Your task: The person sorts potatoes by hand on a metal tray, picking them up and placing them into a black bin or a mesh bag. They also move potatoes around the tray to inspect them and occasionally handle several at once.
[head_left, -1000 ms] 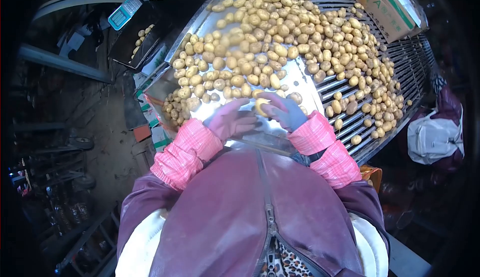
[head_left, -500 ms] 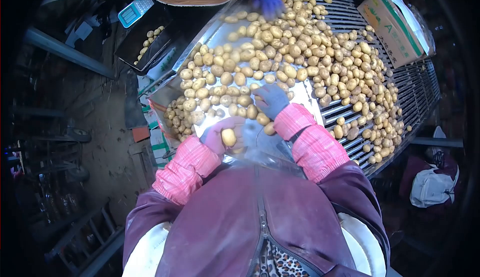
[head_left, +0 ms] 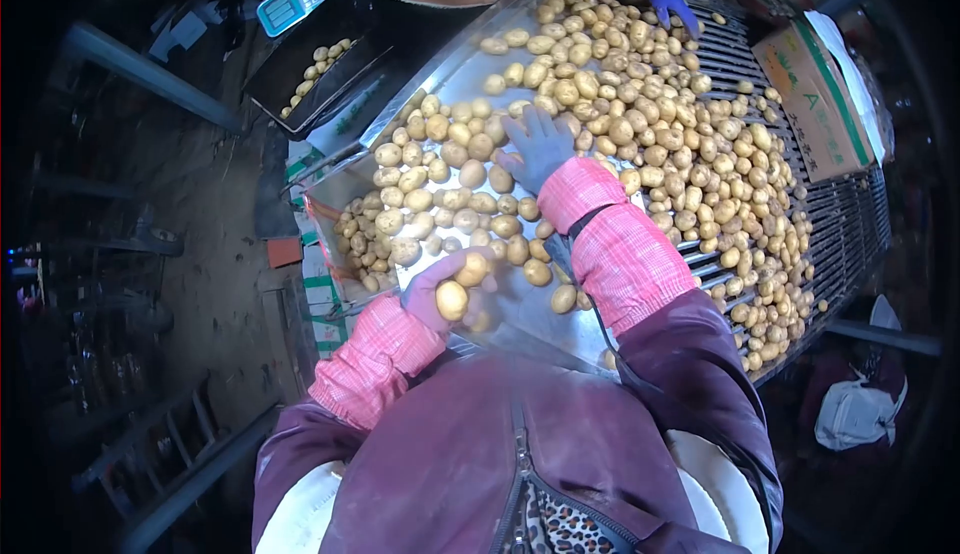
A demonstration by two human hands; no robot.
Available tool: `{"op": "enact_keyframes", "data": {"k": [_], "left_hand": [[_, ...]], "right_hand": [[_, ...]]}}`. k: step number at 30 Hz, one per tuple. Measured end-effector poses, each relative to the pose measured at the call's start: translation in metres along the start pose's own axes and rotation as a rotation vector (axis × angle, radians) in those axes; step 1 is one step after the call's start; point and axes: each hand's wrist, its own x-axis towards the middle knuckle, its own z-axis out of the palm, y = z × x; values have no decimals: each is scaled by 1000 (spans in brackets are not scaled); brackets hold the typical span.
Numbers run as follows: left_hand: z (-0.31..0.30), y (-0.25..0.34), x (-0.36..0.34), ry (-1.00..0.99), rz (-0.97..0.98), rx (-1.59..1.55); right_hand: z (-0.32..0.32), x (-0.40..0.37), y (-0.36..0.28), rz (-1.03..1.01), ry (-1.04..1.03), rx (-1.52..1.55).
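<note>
My left hand [head_left: 435, 289], in a pinkish glove, is closed around potatoes [head_left: 452, 300] near the front edge of the metal chute. Two of them show between thumb and fingers; the fingertips are partly blurred. Farther out, my right hand [head_left: 542, 146] in a grey-blue glove reaches over the potato pile [head_left: 650, 119]. Its fingers are spread and rest on or just above several potatoes, with none gripped. Loose potatoes [head_left: 470, 199] cover the shiny chute [head_left: 530, 314] between both hands.
A co-worker's blue-gloved hand [head_left: 672, 6] touches potatoes at the far side. Dark slats [head_left: 850, 244] run right, with a cardboard box [head_left: 815, 104] on them. A scale display [head_left: 295, 2] and black tray [head_left: 345, 84] stand far left. More potatoes fill a box [head_left: 325, 219] at the chute's left end.
My right hand has moved forward over the pile and its fingers have spread. In my left hand a second potato now shows. The co-worker's hand has shifted right.
</note>
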Motion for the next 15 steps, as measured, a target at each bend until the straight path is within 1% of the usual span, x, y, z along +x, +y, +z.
{"op": "enact_keyframes", "data": {"k": [2, 3, 6, 7, 9, 10, 12, 14, 15], "left_hand": [[-2, 0, 0, 17, -24, -91], [-3, 0, 0, 25, -36, -137], [8, 3, -3, 46, -26, -137], [7, 2, -1, 37, -39, -144], [4, 1, 1, 19, -72, -154], [6, 1, 1, 10, -70, -144], [10, 2, -1, -2, -66, -124], [6, 1, 0, -10, -55, -52], [5, 1, 0, -15, -48, -15]], "right_hand": [[33, -14, 7, -57, 158, -62], [28, -22, 6, -92, 153, -56], [17, -49, 12, -177, 46, -77], [17, -54, 16, -209, 116, -33], [23, -50, 23, -178, 142, 13], [14, -43, 19, -163, 157, 36], [-17, -15, 9, -43, -277, -28], [-24, 20, 5, 126, -466, 18], [-15, 25, 9, 131, -424, 54]]}}
